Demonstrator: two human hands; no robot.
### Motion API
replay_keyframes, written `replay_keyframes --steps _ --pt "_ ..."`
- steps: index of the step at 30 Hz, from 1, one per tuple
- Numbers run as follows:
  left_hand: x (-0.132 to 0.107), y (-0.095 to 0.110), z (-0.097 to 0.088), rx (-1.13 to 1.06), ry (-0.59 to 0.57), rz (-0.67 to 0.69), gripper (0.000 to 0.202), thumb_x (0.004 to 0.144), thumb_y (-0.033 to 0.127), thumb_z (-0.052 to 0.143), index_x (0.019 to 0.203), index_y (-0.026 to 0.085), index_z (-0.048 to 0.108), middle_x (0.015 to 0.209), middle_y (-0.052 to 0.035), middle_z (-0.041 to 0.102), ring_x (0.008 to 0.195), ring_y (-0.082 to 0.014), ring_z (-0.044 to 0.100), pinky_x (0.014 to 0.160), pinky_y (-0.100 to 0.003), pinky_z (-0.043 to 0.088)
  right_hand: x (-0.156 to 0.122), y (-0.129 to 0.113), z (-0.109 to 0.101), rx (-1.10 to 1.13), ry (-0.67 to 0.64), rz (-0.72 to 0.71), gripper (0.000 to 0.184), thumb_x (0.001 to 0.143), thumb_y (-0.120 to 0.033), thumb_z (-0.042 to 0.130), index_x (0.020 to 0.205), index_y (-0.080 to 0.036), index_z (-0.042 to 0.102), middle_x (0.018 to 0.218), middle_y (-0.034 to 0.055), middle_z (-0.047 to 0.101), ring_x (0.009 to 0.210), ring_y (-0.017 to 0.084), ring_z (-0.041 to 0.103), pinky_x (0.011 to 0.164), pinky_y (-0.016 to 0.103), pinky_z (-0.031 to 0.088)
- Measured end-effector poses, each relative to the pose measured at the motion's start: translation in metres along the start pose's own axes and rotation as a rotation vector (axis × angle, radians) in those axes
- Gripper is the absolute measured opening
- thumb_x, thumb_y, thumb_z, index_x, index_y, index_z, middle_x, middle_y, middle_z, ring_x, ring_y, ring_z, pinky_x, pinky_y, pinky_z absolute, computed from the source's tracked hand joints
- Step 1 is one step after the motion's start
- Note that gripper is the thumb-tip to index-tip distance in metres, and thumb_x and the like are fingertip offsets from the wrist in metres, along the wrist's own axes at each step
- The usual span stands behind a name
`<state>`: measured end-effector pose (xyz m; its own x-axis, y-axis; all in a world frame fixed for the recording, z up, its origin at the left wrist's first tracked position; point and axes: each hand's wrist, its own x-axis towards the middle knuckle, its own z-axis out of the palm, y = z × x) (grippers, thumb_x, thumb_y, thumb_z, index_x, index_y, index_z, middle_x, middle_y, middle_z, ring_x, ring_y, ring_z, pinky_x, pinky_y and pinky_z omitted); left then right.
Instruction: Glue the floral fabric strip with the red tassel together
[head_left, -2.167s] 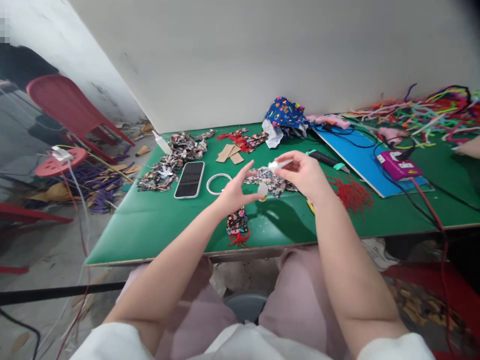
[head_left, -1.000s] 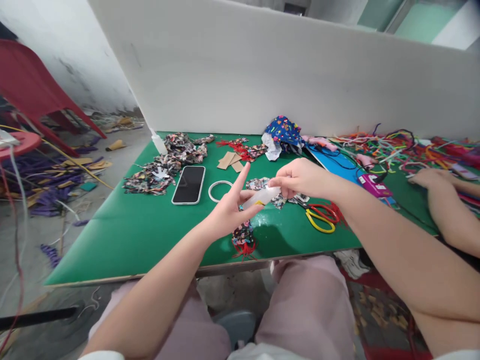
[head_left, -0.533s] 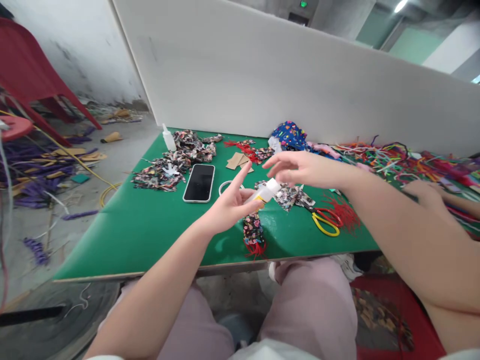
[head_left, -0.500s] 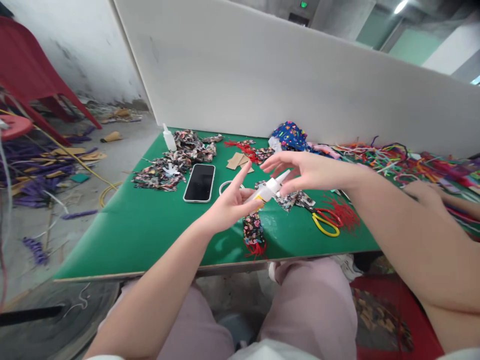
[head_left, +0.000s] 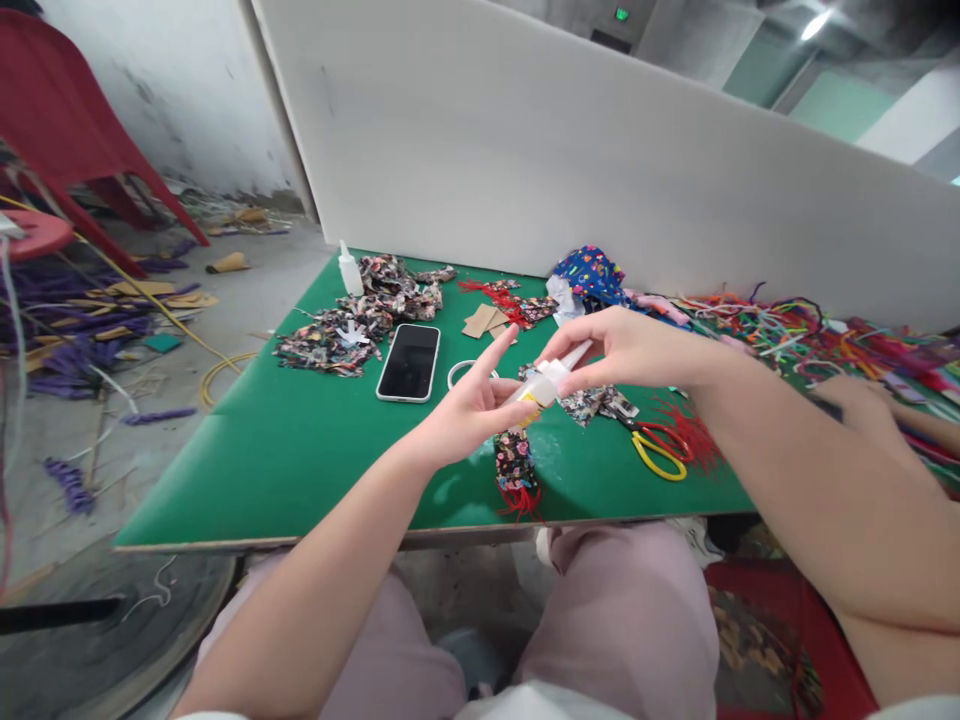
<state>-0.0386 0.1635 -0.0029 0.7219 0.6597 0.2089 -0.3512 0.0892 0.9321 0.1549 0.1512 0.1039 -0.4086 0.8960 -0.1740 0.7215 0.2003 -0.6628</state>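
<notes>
My left hand (head_left: 471, 418) holds a small clear glue bottle (head_left: 537, 394) with a yellow label, its index finger stretched out. The bottle tilts up to the right. The fingers of my right hand (head_left: 626, 348) are closed on its white pointed cap (head_left: 574, 358). Just below the bottle, a strip of black floral fabric (head_left: 514, 458) with red fringe lies on the green table (head_left: 300, 470). Partly hidden behind my left hand is a white ring (head_left: 456, 370). Scissors (head_left: 660, 450) with red and yellow handles lie right of the bottle, beside red threads (head_left: 697, 432).
A phone (head_left: 409, 363) lies left of my hands. Behind it are crumpled floral fabric pieces (head_left: 330, 340) and another white bottle (head_left: 350, 272). Brown card pieces (head_left: 486, 320), blue patterned cloth (head_left: 592, 277) and colourful cords (head_left: 787, 325) lie farther back. Another person's hand (head_left: 859, 398) is at right.
My right hand has come down onto the bottle's cap, its fingers closing round it. The bottle stays in my left hand. The whole view has shifted slightly.
</notes>
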Motion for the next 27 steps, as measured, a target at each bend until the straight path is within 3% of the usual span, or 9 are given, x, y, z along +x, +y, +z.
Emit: replay_keyframes --steps 4,6,9,12,15,18,21,24,27 --pt "0.0 0.002 -0.001 0.038 0.034 0.014 0.093 0.079 0.023 0.065 0.146 0.028 0.001 0.077 -0.0003 0.065 0.065 -0.0095 0.056 0.059 -0.022 0.039 0.005 -0.001 0.002 -0.164 0.095 0.232 0.039 0.077 -0.051 0.056 0.06 -0.017 0.063 0.051 0.0016 0.061 0.045 0.013 0.056 0.045 0.026 0.041" --pt "0.0 0.003 -0.002 0.015 0.044 -0.005 0.093 0.079 0.024 0.065 0.147 0.026 0.001 0.077 -0.001 0.066 0.066 -0.0105 0.057 0.061 -0.023 0.041 0.005 -0.001 -0.003 -0.13 0.104 0.136 0.028 0.074 -0.047 0.062 0.078 -0.019 0.067 0.073 0.0028 0.069 0.061 0.015 0.063 0.053 0.026 0.046" --pt "0.001 0.003 -0.002 -0.026 0.045 -0.03 0.093 0.079 0.025 0.066 0.147 0.025 0.002 0.079 -0.0024 0.068 0.069 -0.0121 0.06 0.064 -0.025 0.043 0.003 -0.001 -0.008 -0.013 0.026 -0.089 0.044 0.062 -0.033 0.075 0.103 -0.027 0.063 0.107 -0.0001 0.066 0.091 0.018 0.063 0.071 0.026 0.05" --pt "0.001 0.002 -0.002 -0.011 0.028 -0.038 0.095 0.078 0.023 0.067 0.146 0.027 0.002 0.081 -0.0026 0.068 0.069 -0.012 0.06 0.062 -0.024 0.042 0.005 -0.001 -0.004 -0.052 -0.028 -0.022 0.021 0.068 -0.036 0.07 0.084 -0.023 0.067 0.08 -0.0007 0.07 0.073 0.016 0.065 0.063 0.026 0.049" --pt "0.002 0.0 -0.002 0.02 0.029 -0.047 0.093 0.078 0.023 0.067 0.147 0.026 0.003 0.081 -0.0029 0.068 0.068 -0.0122 0.06 0.059 -0.024 0.041 0.008 0.002 0.0 -0.138 0.044 0.173 0.033 0.077 -0.047 0.059 0.061 -0.018 0.064 0.05 0.0005 0.061 0.047 0.013 0.056 0.048 0.027 0.042" --pt "0.003 0.0 -0.003 0.007 0.046 -0.063 0.091 0.079 0.025 0.066 0.147 0.025 0.006 0.083 -0.0049 0.069 0.071 -0.0147 0.062 0.062 -0.026 0.043 0.006 0.006 -0.003 -0.02 0.053 0.097 0.025 0.073 -0.042 0.064 0.085 -0.02 0.068 0.076 0.0021 0.07 0.065 0.016 0.064 0.056 0.026 0.047" --pt "0.003 -0.001 -0.004 -0.03 0.038 -0.072 0.091 0.078 0.024 0.066 0.147 0.025 0.006 0.084 -0.0051 0.069 0.074 -0.0156 0.063 0.067 -0.028 0.045 0.004 0.009 -0.004 0.098 -0.033 -0.056 0.04 0.063 -0.03 0.074 0.102 -0.026 0.064 0.103 -0.0006 0.068 0.088 0.016 0.065 0.068 0.023 0.05" --pt "0.002 -0.003 -0.002 0.022 0.038 -0.048 0.092 0.078 0.021 0.066 0.147 0.027 0.004 0.082 -0.003 0.067 0.07 -0.0131 0.06 0.064 -0.026 0.044 0.007 0.009 0.004 0.067 -0.008 0.015 0.022 0.068 -0.036 0.069 0.085 -0.021 0.067 0.076 -0.0006 0.07 0.067 0.013 0.064 0.058 0.022 0.047" --pt "0.001 -0.006 0.0 0.184 0.095 0.018 0.09 0.078 0.02 0.065 0.146 0.03 0.007 0.082 -0.0011 0.065 0.066 -0.0107 0.055 0.062 -0.024 0.042 0.013 0.009 0.016 0.015 0.104 0.185 0.035 0.073 -0.049 0.063 0.06 -0.017 0.059 0.05 -0.0009 0.06 0.044 0.01 0.054 0.045 0.023 0.041"
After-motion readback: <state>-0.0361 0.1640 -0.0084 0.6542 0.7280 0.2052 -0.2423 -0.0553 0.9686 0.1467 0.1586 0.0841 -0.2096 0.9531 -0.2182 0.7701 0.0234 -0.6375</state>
